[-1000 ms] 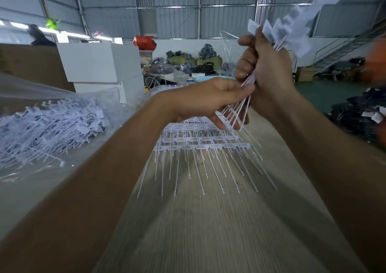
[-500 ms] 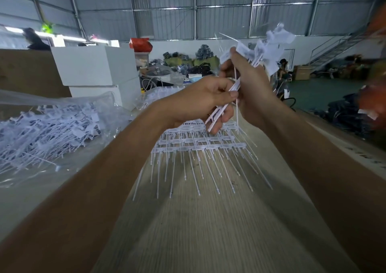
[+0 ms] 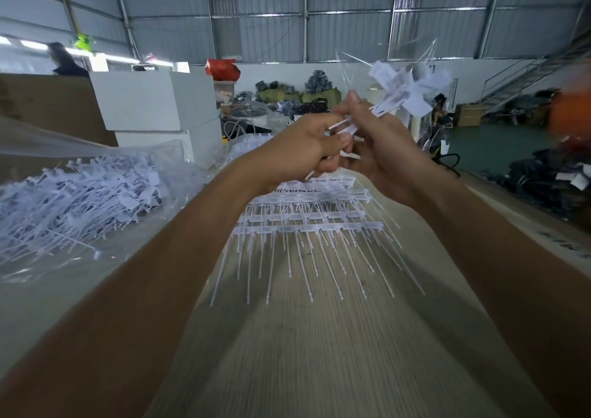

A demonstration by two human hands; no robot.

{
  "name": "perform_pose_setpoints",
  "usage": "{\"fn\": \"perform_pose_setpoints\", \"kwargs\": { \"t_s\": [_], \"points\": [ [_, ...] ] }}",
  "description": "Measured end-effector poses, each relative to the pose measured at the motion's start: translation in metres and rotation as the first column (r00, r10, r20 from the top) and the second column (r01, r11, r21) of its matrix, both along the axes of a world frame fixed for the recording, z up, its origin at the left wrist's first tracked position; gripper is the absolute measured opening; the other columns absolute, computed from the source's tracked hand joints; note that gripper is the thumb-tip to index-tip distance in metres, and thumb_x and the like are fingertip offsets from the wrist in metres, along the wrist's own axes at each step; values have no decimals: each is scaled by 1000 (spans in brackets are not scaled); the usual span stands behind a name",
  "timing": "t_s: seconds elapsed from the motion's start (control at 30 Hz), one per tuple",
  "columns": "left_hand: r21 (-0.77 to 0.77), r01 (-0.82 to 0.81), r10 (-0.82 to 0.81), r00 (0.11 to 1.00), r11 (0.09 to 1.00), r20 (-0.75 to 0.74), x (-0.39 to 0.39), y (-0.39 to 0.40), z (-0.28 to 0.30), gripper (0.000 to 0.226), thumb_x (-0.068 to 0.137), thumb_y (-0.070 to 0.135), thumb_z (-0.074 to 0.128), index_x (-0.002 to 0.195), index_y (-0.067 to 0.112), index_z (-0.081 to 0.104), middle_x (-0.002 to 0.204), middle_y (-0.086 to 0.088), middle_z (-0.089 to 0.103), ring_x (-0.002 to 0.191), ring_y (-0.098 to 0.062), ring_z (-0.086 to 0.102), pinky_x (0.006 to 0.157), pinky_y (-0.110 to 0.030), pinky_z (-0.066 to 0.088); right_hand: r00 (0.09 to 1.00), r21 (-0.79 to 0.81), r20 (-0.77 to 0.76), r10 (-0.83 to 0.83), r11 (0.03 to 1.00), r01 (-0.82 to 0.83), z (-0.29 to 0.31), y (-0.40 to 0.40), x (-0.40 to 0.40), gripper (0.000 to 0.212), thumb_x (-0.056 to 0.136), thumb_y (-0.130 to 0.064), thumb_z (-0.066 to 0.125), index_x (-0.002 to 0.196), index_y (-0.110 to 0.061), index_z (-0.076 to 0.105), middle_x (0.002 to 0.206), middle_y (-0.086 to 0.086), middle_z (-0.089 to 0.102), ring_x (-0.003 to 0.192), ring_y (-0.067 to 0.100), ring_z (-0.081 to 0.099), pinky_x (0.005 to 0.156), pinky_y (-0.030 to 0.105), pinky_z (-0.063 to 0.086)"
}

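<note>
From the head camera, I have both hands raised above the middle of the table (image 3: 319, 353), well clear of its surface. My right hand (image 3: 383, 155) is clenched round the stems of a bundle of white tag ties (image 3: 404, 96), with the flag ends fanning out up and to the right above my thumb. Holding them that way keeps the flags together and leaves the thin tails hanging towards my other hand. My left hand (image 3: 297, 152) has its fingers curled round those tails, touching the right hand, and one tie is pinched under the thumb. I judge that I am teasing a single tie free or squaring the tails.

Below the hands, towards the far edge of the table, rows of ties (image 3: 307, 225) lie flat in overlapping lines, with the flags in bands and the tails pointing at me. That looks like a layout for counting or easy picking.

Along the left edge a clear plastic bag (image 3: 28, 148) lies open over a loose heap of ties (image 3: 80, 200), probably the stock. White boxes (image 3: 153, 100) stand beyond the far left corner.
</note>
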State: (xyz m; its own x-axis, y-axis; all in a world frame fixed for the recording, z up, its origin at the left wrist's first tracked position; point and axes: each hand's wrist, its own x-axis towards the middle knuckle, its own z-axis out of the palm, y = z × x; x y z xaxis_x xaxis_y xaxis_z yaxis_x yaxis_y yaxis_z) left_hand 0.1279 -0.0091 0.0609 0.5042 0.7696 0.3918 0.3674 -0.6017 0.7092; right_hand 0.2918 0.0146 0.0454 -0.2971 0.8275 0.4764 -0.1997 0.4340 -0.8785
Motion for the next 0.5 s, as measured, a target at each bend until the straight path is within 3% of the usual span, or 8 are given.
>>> {"fn": "perform_pose_setpoints", "kwargs": {
  "t_s": [0.13, 0.23, 0.3, 0.37, 0.43, 0.5],
  "points": [
    [-48, -37, 38, 999, 998, 36, -8, 4, 1, 26, 108, 25, 43, 132, 27, 55, 52, 11, 36, 45, -7, 28, 44, -20, 25, 997, -2, 44, 62, 998, -62, -6, 4, 5, 29, 93, -48, 65, 106, -22, 69, 97, 0, 68, 91, 16, 67, 79, 31, 56],
    [-25, -67, 69, 997, 997, 46, -18, 8, 3, 20, 108, 26, 42, 107, 12, 56, 53, 9, 35, 46, -9, 25, 45, -21, 22, 992, -9, 90, 90, 996, -90, -13, 10, 11, 42, 89, -48, 66, 118, -18, 63, 99, 2, 67, 89, 16, 66, 76, 29, 55],
    [-27, -82, 84, 994, 996, 72, -25, 11, 7, 24, 108, 26, 42, 103, 4, 52, 54, 7, 35, 47, -11, 24, 46, -22, 20, 983, -38, 143, 119, 993, -114, -20, 14, 16, 51, 86, -49, 68, 124, -17, 63, 100, 3, 65, 89, 18, 65, 76, 30, 55],
    [-23, -82, 84, 991, 996, 108, -32, 11, 9, 21, 108, 24, 42, 99, 7, 51, 56, 4, 34, 48, -13, 23, 47, -26, 18, 968, -74, 226, 108, 993, -94, -31, 17, 23, 55, 80, -53, 71, 123, -19, 65, 99, 4, 67, 87, 18, 66, 76, 31, 56],
    [-21, -85, 87, 989, 996, 117, -39, 8, 8, 18, 108, 23, 42, 95, 14, 51, 57, 2, 34, 49, -14, 22, 48, -27, 17, 949, -60, 316, 7, 998, 13, -44, 23, 27, 54, 78, -56, 71, 117, -18, 68, 95, 1, 71, 86, 16, 69, 75, 29, 57],
    [-20, -104, 105, 991, 994, 83, -48, 2, 4, 20, 108, 23, 42, 92, 16, 50, 57, 2, 35, 48, -13, 23, 46, -25, 19, 899, 103, 377, -223, 975, 199, -62, 35, 31, 36, 86, -47, 70, 104, -16, 72, 91, -2, 72, 85, 13, 67, 77, 32, 56]
  ]
}}
